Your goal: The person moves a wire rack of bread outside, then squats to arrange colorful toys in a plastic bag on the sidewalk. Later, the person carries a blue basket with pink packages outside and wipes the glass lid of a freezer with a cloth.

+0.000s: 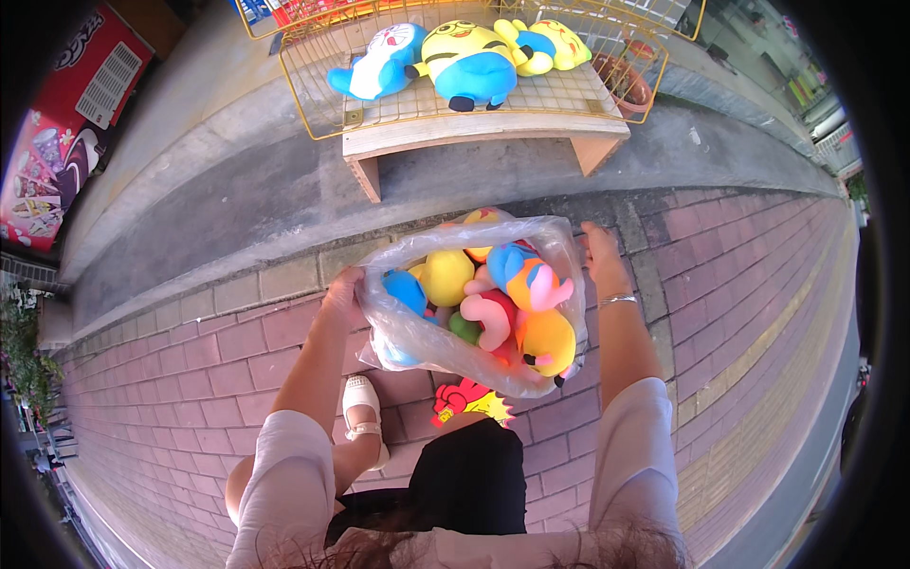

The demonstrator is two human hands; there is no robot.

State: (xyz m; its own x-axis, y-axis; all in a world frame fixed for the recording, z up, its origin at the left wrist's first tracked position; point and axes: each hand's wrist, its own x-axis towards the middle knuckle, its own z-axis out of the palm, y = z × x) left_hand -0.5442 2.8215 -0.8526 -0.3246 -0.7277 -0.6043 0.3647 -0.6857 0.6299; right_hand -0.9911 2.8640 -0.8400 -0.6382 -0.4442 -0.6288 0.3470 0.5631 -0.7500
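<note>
A clear plastic bag (398,249) stands wide-mouthed on the paving before me, filled with several plush toys. Among them are a round yellow plush (448,277), a blue one (404,291), a red and pink one (490,320), an orange and pink one (537,284) and a yellow-orange one (551,341). My left hand (346,288) grips the bag's left rim. Right beside the opposite rim is my right hand (603,254), fingers towards the bag; whether they pinch the plastic cannot be told.
Ahead, a yellow wire basket (313,117) on a low wooden bench (483,134) holds a blue-and-white plush (387,64) and two yellow-and-blue ones (469,60). A terracotta pot (629,89) sits behind its right end. A red-and-yellow cutout sign (473,402) lies near my knee. A raised kerb (213,128) runs behind.
</note>
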